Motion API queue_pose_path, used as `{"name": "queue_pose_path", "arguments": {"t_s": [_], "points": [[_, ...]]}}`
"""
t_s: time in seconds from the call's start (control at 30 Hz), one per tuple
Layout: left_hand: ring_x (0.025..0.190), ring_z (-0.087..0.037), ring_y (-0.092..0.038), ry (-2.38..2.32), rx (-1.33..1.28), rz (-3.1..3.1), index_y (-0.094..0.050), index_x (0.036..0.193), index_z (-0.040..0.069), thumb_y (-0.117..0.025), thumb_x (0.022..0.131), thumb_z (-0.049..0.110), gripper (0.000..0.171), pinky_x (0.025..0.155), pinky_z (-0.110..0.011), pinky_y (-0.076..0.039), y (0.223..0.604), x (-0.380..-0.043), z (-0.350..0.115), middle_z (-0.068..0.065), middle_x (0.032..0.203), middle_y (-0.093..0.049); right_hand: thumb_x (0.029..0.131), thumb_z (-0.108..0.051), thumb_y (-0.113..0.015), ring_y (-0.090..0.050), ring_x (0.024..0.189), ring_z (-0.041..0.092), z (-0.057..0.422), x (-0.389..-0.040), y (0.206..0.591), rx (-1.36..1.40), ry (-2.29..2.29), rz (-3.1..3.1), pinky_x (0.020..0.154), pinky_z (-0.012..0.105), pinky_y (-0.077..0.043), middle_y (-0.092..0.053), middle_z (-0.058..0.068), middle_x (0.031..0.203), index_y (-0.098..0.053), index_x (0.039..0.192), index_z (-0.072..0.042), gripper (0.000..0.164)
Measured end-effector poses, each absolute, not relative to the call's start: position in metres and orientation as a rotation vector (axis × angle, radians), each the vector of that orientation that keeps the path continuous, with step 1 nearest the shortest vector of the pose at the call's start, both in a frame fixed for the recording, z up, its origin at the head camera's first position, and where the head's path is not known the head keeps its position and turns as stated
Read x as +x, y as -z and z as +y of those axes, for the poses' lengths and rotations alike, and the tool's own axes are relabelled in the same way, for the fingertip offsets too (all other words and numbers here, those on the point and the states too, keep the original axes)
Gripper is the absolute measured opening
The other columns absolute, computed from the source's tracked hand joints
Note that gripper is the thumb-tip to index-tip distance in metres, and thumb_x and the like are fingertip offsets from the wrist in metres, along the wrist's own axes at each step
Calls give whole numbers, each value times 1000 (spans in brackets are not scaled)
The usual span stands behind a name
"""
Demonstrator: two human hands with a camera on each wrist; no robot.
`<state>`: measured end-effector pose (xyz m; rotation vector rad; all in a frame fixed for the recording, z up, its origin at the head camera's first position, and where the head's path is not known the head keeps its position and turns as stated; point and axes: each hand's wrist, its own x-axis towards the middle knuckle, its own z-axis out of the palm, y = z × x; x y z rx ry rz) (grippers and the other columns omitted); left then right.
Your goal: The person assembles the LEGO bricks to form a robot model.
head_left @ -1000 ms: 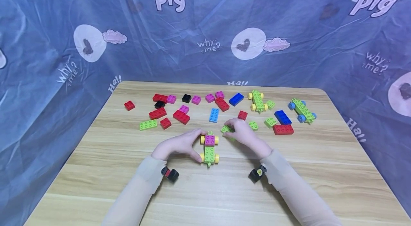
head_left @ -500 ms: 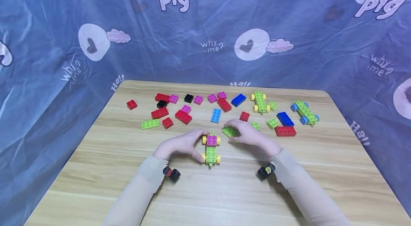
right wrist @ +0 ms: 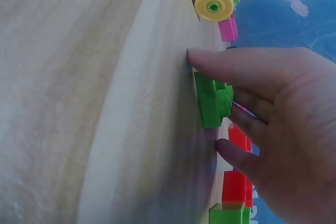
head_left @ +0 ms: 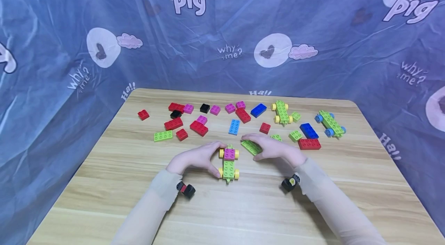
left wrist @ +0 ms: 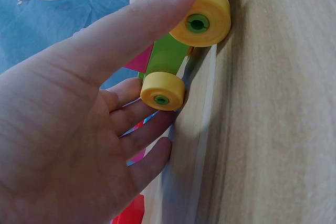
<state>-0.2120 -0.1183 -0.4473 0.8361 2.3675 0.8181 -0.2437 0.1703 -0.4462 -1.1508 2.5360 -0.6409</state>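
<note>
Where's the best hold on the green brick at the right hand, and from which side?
I'd pinch the green brick across its two long sides, coming from above and the right. Its studs face up, so the flat opposite side walls should suit a pinch, and the right hand is arched over it from the right.

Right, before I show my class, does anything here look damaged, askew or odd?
Nothing stands out as damaged or spilled; the loose bricks simply lie at varied angles. At most, the nearer yellow-wheeled green base looks lopsided, because its pink four-stud brick covers only the far end.
</note>
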Motion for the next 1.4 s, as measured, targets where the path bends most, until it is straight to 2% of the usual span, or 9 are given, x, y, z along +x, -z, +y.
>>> {"name": "queue_pose_path", "arguments": {"t_s": [0.23,0.63,0.9,1.4], "points": [[140,-21,-33,-821,832,2369,-35,145,11,-89,65,36,99,117,-38,-27,448,-212,-118,-5,148,-40,74,-2,-74,-38,133,44,170,-242,442,-1161,632,2512,109,59,-31,-42,24,145,-43,140,2,73],[141,-22,-32,-835,824,2360,-35,145,11,-89,65,35,99,117,-39,-26,446,-212,-118,-6,148,-39,77,-19,-78,-43,131,39,167,-241,446,-1099,618,2615,108,54,-35,-48,21,141,-46,138,0,72],[140,-22,-33,-841,827,2356,-36,144,10,-89,65,35,99,117,-39,-26,444,-211,-118,-7,148,-40,77,-15,-77,-40,133,42,166,-242,448,-1111,604,2611,110,56,-32,-45,24,143,-44,140,2,73],[140,-22,-33,-847,820,2352,-36,144,11,-89,65,35,98,117,-40,-27,445,-211,-118,-6,147,-40,71,-21,-82,-49,125,40,157,-236,446,-1020,849,2719,105,54,-40,-49,25,138,-49,134,5,76]]}}
